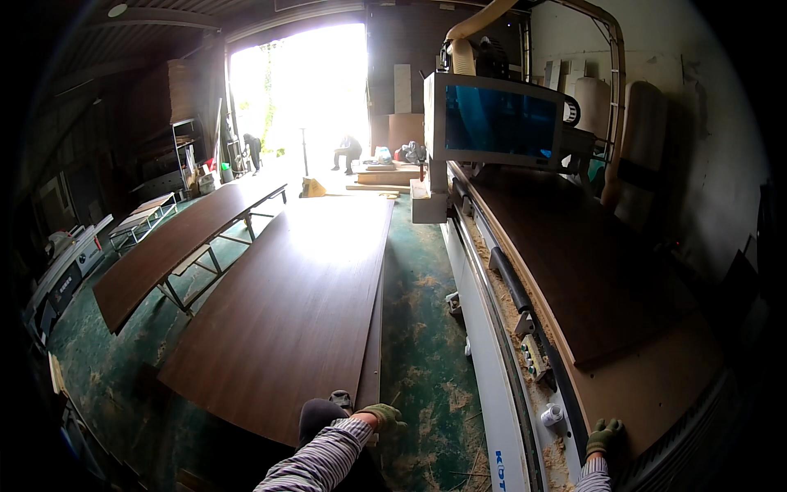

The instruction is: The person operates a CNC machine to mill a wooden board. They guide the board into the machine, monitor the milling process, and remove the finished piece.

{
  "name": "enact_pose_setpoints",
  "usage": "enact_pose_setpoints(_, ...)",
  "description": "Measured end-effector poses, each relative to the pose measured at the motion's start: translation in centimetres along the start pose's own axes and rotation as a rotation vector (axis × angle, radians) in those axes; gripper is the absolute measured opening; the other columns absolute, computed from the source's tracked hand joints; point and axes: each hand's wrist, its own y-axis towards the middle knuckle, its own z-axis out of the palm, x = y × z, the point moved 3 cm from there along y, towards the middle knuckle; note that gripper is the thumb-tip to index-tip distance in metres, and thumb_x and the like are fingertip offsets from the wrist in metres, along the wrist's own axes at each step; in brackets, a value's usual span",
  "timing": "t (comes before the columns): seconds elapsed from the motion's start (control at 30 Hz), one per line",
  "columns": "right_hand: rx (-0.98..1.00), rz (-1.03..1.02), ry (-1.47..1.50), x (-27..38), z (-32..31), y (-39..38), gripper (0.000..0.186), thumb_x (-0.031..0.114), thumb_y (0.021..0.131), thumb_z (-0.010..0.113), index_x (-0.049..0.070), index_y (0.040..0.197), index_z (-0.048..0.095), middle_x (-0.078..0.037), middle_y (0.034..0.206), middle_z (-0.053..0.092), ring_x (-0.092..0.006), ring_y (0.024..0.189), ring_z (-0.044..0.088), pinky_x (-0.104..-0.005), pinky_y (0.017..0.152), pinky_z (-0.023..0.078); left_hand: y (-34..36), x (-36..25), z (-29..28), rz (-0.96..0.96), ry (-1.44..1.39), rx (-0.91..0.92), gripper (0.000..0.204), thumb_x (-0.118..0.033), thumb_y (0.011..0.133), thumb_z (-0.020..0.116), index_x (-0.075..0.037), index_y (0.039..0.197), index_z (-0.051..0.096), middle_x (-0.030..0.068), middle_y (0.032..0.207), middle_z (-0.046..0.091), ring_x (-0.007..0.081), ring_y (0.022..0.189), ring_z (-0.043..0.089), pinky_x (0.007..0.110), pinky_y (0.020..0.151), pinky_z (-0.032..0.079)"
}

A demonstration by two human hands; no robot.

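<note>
My left hand (383, 417), in a green work glove, hangs in the air beside the near corner of a stack of large brown wood-grain panels (287, 303). Its fingers are partly stretched out, with nothing seen in them. Gloved alike, my right hand (605, 437) lies with fingers apart on the near left edge of the tan machine bed (648, 394). Further along that bed lies a dark brown panel (574, 262), apart from my hand. Below the left forearm, my knee and a shoe (340, 399) show next to the stack.
A machine gantry with a dark blue window (500, 121) spans the bed. Along its side run black rollers (510, 279), sawdust and a white roll-shaped item (552, 414). Further left, another brown panel (188, 225) rests on metal trestles. A person (348, 153) sits by the bright doorway.
</note>
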Motion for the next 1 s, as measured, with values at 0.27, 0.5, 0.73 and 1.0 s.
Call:
enact_pose_setpoints(0.27, -0.018, -0.002, -0.015, 0.3, -0.2, -0.2, 0.044, 0.028, 0.093, 0.064, -0.002, 0.124, 0.056, -0.024, 0.135, 0.050, -0.0409, 0.124, 0.046, -0.0524, 0.107, 0.039, 0.3, 0.0, 0.1, -0.015, 0.019, 0.004, 0.061, -0.060, 0.094, 0.051, -0.012, 0.130, 0.062, 0.0149, 0.129, 0.064, 0.0356, 0.121, 0.058, 0.046, 0.105, 0.043)
enact_pose_setpoints(0.5, -0.002, 0.034, 0.046, -0.1, 0.5, 0.2, 0.044, 0.029, 0.093, 0.064, -0.002, 0.124, 0.056, -0.025, 0.136, 0.050, -0.0409, 0.125, 0.046, -0.0518, 0.106, 0.039, 0.7, 0.4, 0.5, -0.007, -0.017, -0.032, 0.064, -0.063, 0.095, 0.047, -0.011, 0.129, 0.064, 0.0152, 0.127, 0.065, 0.0363, 0.121, 0.058, 0.046, 0.104, 0.043)
enact_pose_setpoints(0.73, 0.014, 0.015, 0.011, 0.3, -0.1, 0.0, 0.044, 0.028, 0.094, 0.063, -0.001, 0.125, 0.055, -0.025, 0.137, 0.049, -0.0413, 0.124, 0.047, -0.0516, 0.106, 0.040, 1.2, 0.8, 1.0, 0.013, 0.003, -0.048, 0.064, -0.063, 0.095, 0.048, -0.010, 0.126, 0.065, 0.0162, 0.124, 0.066, 0.0372, 0.119, 0.059, 0.046, 0.103, 0.044)
enact_pose_setpoints(1.0, 0.139, 0.055, -0.048, 1.7, -2.4, -0.5, 0.047, 0.031, 0.099, 0.057, 0.000, 0.133, 0.052, -0.025, 0.144, 0.044, -0.0401, 0.132, 0.044, -0.0504, 0.107, 0.043, 1.2, 0.7, 1.0, 0.017, 0.007, -0.042, 0.064, -0.063, 0.095, 0.049, -0.010, 0.125, 0.065, 0.0161, 0.123, 0.066, 0.0378, 0.117, 0.059, 0.048, 0.102, 0.045)
